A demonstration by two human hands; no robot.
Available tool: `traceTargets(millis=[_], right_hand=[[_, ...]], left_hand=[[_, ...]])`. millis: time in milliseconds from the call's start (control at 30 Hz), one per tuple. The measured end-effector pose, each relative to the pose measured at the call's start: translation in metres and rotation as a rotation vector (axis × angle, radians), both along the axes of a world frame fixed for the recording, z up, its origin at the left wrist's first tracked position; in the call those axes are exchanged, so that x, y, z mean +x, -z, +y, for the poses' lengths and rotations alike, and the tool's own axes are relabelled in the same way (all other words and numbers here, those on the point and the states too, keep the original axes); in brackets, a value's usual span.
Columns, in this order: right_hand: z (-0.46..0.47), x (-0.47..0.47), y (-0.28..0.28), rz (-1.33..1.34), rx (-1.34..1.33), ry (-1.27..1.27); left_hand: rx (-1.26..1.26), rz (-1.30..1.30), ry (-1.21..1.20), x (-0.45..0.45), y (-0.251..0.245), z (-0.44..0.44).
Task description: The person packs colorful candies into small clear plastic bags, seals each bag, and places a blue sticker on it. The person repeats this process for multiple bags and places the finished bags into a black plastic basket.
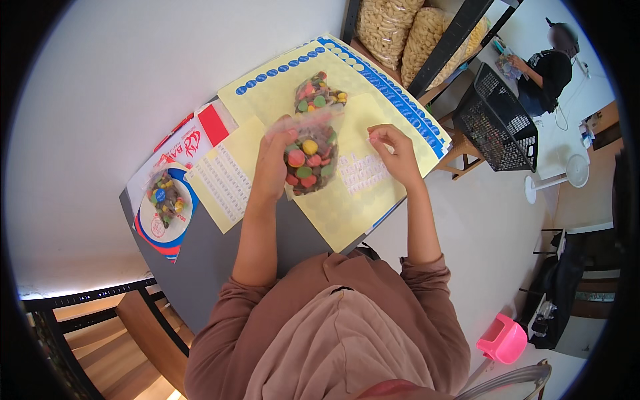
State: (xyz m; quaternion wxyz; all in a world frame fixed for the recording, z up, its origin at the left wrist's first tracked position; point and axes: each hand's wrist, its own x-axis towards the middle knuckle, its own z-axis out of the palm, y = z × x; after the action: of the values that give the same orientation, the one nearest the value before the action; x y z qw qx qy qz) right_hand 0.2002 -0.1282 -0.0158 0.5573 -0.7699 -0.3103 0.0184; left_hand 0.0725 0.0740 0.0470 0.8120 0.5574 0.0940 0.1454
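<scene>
My left hand [276, 162] grips the upper left side of a clear plastic bag [311, 162] filled with red, yellow, green and brown round candies. My right hand [397, 152] is to the right of the bag, thumb and forefinger pinched on a tiny pale piece, apparently a sticker [371, 138]. Beneath that hand lies a sheet of small white stickers [362, 172] on yellow backing paper. Another candy bag [317, 95] rests just beyond the held one. A second yellow sheet with rows of small labels [220, 180] lies left of my left hand.
On the left of the grey table [200, 265], a candy bag with a round blue sticker [167, 195] lies on printed plastic packaging [150, 240]. Sheets of blue round stickers [385, 85] extend to the back right. Beyond are bagged snacks [390, 30], a black crate [492, 120] and a seated person [545, 75].
</scene>
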Motion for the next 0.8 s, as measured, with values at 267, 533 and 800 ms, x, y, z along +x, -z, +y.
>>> traceTargets(millis=[267,533,800], right_hand=[[0.024,-0.043,-0.072,0.193,0.391,-0.033],[0.031,-0.045,-0.084,0.090,0.139,0.003],[0.033,-0.045,-0.084,0.024,0.103,0.050]], left_hand=[[0.195,-0.091,0.106,-0.003,-0.005,-0.013],[0.200,-0.208,0.239,-0.003,-0.014,-0.019],[0.329,-0.226,0.232,-0.003,-0.005,-0.016]])
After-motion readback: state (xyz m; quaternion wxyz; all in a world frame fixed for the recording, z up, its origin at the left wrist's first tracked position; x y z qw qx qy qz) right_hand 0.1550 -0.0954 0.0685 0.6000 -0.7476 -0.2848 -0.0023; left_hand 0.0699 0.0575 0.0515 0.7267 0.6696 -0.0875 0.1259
